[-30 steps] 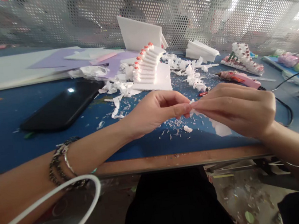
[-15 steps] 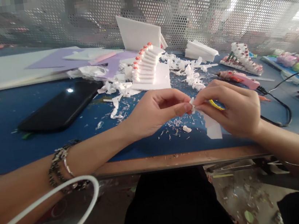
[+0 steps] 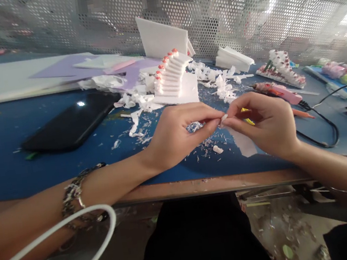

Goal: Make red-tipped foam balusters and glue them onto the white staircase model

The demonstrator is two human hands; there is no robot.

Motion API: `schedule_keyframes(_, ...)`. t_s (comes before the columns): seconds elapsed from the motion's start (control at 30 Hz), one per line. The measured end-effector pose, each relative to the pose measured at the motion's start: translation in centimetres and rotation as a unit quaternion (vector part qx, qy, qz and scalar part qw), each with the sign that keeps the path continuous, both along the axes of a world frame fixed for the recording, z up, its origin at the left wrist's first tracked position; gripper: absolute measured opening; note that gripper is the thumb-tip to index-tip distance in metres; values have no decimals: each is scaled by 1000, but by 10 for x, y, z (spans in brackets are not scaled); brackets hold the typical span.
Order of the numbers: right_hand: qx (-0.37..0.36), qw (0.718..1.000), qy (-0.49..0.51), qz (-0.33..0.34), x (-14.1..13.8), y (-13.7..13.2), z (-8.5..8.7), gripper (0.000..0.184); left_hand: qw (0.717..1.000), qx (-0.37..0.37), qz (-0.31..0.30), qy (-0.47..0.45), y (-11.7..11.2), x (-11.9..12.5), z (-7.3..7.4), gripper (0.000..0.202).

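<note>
Over the near part of the blue table, my left hand (image 3: 174,136) and my right hand (image 3: 268,121) meet fingertip to fingertip. Both are closed in a pinch on a small white scrap (image 3: 224,117), mostly hidden by the fingers; its material is unclear. A white strip (image 3: 244,143) slants down below my right hand. Something yellow (image 3: 247,117) shows partly behind the right fingers. A small white crumb (image 3: 217,149) lies beneath the hands among fine shavings. Beyond them stands a little white model staircase (image 3: 171,77) with red-tipped posts along one side.
A black phone (image 3: 70,123) lies to the left. White shreds (image 3: 225,88) surround the staircase. On the right are a pink glue gun (image 3: 284,93) with a black cord (image 3: 335,128) and a red-dotted white model (image 3: 280,69). A perforated metal screen (image 3: 108,23) rises behind.
The white scrap between my fingertips looks smaller and more tightly pinched. My right fingers have curled, the left hand has shifted slightly, and the hanging strip has tilted.
</note>
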State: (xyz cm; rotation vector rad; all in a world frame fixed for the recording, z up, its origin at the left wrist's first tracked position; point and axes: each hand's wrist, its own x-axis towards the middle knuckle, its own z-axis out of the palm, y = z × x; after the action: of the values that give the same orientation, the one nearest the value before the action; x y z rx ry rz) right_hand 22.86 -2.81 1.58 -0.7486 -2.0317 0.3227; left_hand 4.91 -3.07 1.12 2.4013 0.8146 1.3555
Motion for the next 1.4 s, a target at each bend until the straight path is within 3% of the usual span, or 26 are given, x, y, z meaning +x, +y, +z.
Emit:
schedule_keyframes(0.23,8,1000,13,-5,0,-2,0,8,1000,3,-12,4,1,0,0,9)
schedule_keyframes(0.5,-23,999,38,30,-1,-3,1,2,989,-117,-57,-67,3,-1,1,11)
schedule_keyframes(0.7,-77,994,59,56,-1,-4,2,3,981,-141,-104,-81,9,-3,-1,8)
schedule_keyframes(0.97,-110,988,56,90,-2,-2,0,3,976,-166,-95,-107,7,-1,-2,4)
schedule_keyframes(1.17,-82,992,54,74,-2,-1,-1,4,990,-109,-60,-67,5,-1,-1,7)
schedule_keyframes(1.4,-74,994,61,53,-3,-1,-2,6,980,-128,-42,-145,3,4,-4,14)
